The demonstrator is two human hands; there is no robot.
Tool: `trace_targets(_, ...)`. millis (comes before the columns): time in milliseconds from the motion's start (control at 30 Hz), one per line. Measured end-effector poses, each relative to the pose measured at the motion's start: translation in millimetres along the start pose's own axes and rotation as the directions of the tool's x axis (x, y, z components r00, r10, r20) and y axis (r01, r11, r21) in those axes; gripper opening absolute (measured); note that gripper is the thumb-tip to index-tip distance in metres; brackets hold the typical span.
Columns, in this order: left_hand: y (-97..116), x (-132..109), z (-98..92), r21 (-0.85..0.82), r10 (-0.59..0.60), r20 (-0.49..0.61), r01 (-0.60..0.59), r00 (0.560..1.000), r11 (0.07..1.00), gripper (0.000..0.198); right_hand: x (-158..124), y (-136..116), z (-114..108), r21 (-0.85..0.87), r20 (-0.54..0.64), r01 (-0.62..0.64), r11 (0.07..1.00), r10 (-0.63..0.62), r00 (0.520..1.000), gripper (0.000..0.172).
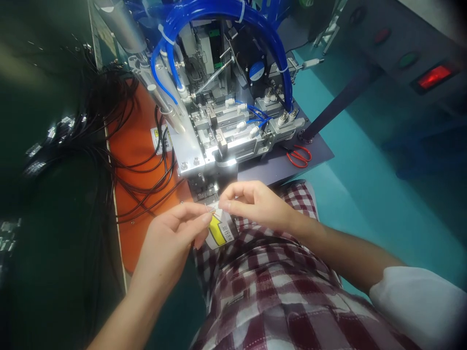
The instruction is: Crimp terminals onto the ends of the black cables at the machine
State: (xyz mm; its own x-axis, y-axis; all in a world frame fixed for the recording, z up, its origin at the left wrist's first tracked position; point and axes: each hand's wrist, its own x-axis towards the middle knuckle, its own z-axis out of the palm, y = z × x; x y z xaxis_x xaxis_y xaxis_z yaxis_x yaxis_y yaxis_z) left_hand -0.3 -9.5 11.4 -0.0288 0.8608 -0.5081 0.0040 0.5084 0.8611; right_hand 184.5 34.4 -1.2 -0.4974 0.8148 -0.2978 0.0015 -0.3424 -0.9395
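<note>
My left hand and my right hand meet in front of a metal machine. Both pinch something thin between thumb and forefinger, near a yellow arrow label. It looks like fine wire ends, too small to name. A thin black cable runs across my checked lap toward the hands. The machine's front fixture sits just above my fingertips.
A bundle of black cables lies at the left over an orange mat. Blue air hoses arch over the machine. Red scissors lie on the dark base plate to the right. A control box with a red light stands far right.
</note>
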Motion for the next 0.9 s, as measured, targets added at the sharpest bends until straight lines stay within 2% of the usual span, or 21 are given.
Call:
trace_targets(133,-1.1,-0.5,0.1,0.007,-0.005,0.018,0.005,1.000,1.000,0.023,-1.1,3.6,5.2,0.033,-0.009,-0.022,0.999,0.022,1.000,0.015)
trace_targets(200,-1.6,-0.6,0.1,0.011,-0.006,0.022,0.006,1.000,1.000,0.023,-2.7,5.5,8.1,-0.041,-0.033,0.003,0.999,-0.005,0.999,0.011)
trace_targets(267,-1.8,-0.6,0.3,0.013,-0.009,0.018,0.009,1.000,1.000,0.022,-5.2,7.5,10.8,-0.189,-0.081,0.103,0.977,-0.120,0.989,0.008)
trace_targets(333,-1.7,-0.4,0.4,0.005,-0.013,0.016,0.013,1.000,1.000,0.022,-8.1,9.8,12.9,-0.389,-0.113,0.268,0.881,-0.335,0.936,0.009)
trace_targets(400,-1.5,-0.2,0.5,-0.012,-0.020,0.012,0.020,1.000,1.000,0.022,-10.3,12.0,14.3,-0.550,-0.086,0.398,0.735,-0.523,0.848,0.012)
trace_targets(467,-1.4,0.0,0.4,-0.031,-0.027,0.007,0.028,1.000,0.999,0.023,-11.4,13.9,15.0,-0.614,-0.050,0.442,0.654,-0.592,0.805,0.013)
trace_targets(700,-1.0,-1.3,3.0,-0.083,-0.003,-0.027,0.001,1.000,0.997,0.022,-10.2,16.3,16.7,-0.596,-0.045,0.433,0.676,-0.566,0.823,0.013)
trace_targets(800,-1.1,-2.4,4.4,-0.130,0.007,-0.018,-0.010,1.000,0.991,0.020,-9.6,15.9,17.6,-0.547,-0.058,0.426,0.721,-0.540,0.839,0.013)
trace_targets(900,-2.1,-2.4,4.8,-0.143,0.007,-0.013,-0.009,1.000,0.990,0.018,-9.4,13.3,17.7,-0.484,-0.081,0.374,0.792,-0.466,0.881,0.012)
